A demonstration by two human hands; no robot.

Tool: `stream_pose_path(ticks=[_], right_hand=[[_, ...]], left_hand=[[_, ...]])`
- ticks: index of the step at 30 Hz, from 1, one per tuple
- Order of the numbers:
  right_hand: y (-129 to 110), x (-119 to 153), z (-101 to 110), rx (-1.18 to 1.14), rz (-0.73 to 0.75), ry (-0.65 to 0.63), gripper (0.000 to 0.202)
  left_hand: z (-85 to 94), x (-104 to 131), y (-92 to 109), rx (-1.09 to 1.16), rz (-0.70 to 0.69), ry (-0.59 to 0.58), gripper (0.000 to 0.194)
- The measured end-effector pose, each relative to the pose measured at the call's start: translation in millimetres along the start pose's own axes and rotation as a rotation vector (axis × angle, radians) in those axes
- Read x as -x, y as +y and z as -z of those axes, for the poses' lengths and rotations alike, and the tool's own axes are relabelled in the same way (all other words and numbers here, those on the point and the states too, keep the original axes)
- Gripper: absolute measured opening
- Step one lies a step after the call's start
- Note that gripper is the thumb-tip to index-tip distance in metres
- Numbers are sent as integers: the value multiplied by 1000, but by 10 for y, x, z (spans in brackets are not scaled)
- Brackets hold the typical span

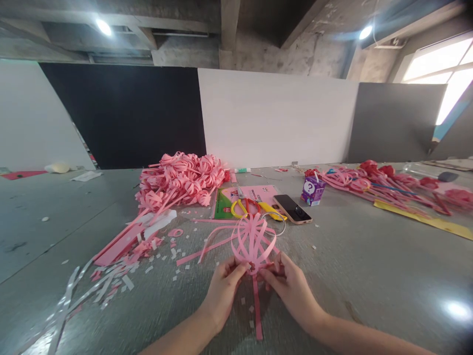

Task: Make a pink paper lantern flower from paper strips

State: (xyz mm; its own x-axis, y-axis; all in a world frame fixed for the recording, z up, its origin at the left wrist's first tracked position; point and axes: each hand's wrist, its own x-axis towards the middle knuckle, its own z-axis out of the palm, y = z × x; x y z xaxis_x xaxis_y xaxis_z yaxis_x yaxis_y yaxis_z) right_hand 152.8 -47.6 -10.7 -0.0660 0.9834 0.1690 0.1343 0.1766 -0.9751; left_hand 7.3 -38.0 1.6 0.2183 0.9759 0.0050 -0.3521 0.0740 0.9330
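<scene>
A pink paper-strip ball [254, 239] stands in front of me, its strips bowed outward like a cage. At its lower left edge my left hand [228, 283] pinches the gathered strip ends between thumb and finger. My right hand [286, 283] grips the same base from the right, fingers closed. One pink strip [257, 310] hangs down toward me between the hands. Behind the ball, loose pink paper strips [212, 246] fan out to the left across the table. Exactly how the ends join is hidden by my fingertips.
A heap of pink paper balls [181, 180] sits back left, with paper scraps [125, 281] before it. Yellow-handled scissors [239, 209], a yellow cutter [272, 211], a phone [293, 209] and a purple drink carton [313, 191] lie beyond the ball. Pink and red paper flowers [384, 180] lie right.
</scene>
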Motion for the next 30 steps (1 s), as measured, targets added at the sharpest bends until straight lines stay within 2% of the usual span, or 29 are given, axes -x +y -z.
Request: stream_pose_path(ticks=[10,15,18,21,23,27,30], right_hand=[[0,-12,-8,6,17,-6,26],[13,17,8,197,85,42,21],[-26,53,17,458,253,84,15],[-77,93,36,686,468,58,3],[-96,111,64,800,582,85,5],[-98,109,140,905,876,191,8],[-111,96,167,948,1074,127,12]], left_hand=[[-7,-4,-17,49,17,23,9],[-2,-17,-17,91,24,61,8],[12,-29,-20,122,9,100,7],[30,-40,-35,159,-10,152,5],[39,-45,-45,181,-20,174,4],[39,-49,-40,162,-25,191,5],[27,-42,-14,126,-29,178,7]])
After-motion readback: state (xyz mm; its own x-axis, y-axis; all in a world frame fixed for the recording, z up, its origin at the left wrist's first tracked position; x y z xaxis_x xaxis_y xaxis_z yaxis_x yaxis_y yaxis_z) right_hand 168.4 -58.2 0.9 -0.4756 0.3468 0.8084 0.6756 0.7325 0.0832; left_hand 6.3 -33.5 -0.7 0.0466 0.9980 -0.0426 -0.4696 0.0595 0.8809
